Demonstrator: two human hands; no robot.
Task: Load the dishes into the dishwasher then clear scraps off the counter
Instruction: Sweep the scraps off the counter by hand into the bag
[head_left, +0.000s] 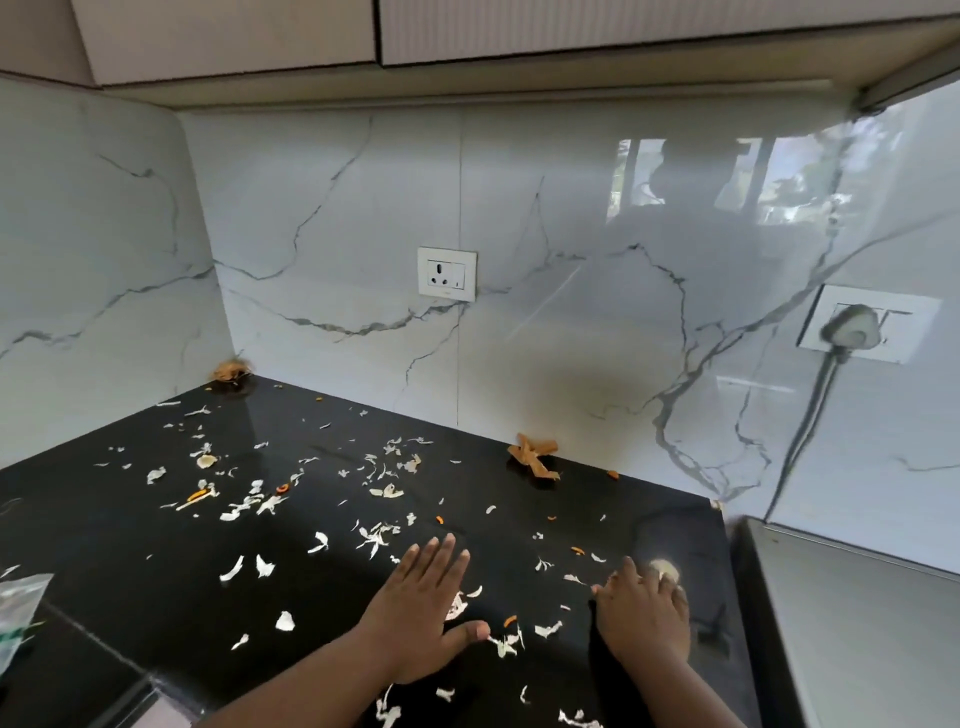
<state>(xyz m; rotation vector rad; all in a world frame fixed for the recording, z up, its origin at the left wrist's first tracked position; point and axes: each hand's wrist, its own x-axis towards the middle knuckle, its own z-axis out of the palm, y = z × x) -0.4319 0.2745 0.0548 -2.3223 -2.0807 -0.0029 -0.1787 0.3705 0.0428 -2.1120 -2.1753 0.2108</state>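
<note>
Left hand (421, 618) flat, right hand (644, 613) loosely curled, gripping nothing, on scrap-strewn counter (130, 545) near its right edge.

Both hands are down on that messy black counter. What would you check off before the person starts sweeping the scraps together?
1. Left hand flat on the counter, fingers straight: ok.
2. Right hand ready to sweep: cannot tell, it is blurred.
3. Scraps gathered in one pile: not ok, white peels and orange bits lie scattered across the whole surface.
4. Far scraps noticed: not ok yet, brown peels sit against the back wall and more in the corner.
5. Bin or bowl to catch the scraps: cannot tell, none in view.
6. Plastic wrapper at the left edge kept out of the sweep: ok, it lies apart from the hands.
</note>
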